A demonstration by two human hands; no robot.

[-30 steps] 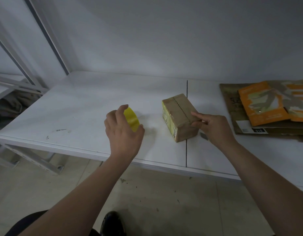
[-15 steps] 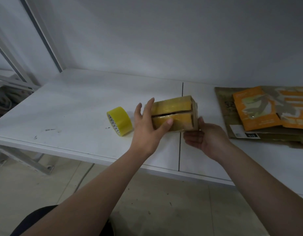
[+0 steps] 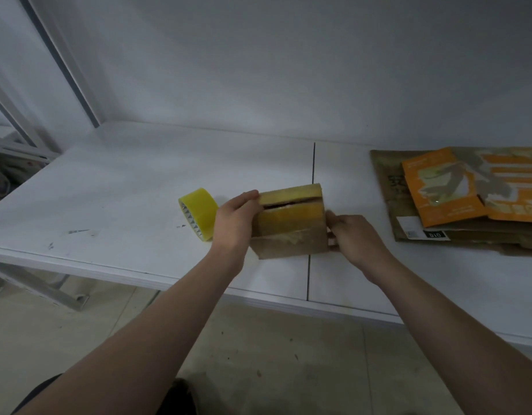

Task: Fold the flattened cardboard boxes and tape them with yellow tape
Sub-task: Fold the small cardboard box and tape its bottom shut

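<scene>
A small brown cardboard box (image 3: 291, 227) is held between both hands above the white table (image 3: 115, 205). Yellow tape covers its upper face, where a dark slit runs between the two flaps. My left hand (image 3: 233, 223) grips the box's left end, thumb on top. My right hand (image 3: 353, 238) holds its right end with curled fingers. The roll of yellow tape (image 3: 199, 212) stands on edge on the table just left of my left hand.
A pile of flattened boxes (image 3: 465, 199), brown and orange, lies at the table's right. A dark seam (image 3: 312, 163) runs across the tabletop behind the box. A white wall rises at the back. A metal frame (image 3: 34, 283) stands at lower left.
My left hand set down the tape roll and took the box's left end. Both hands lifted and tilted the box so its taped face shows.
</scene>
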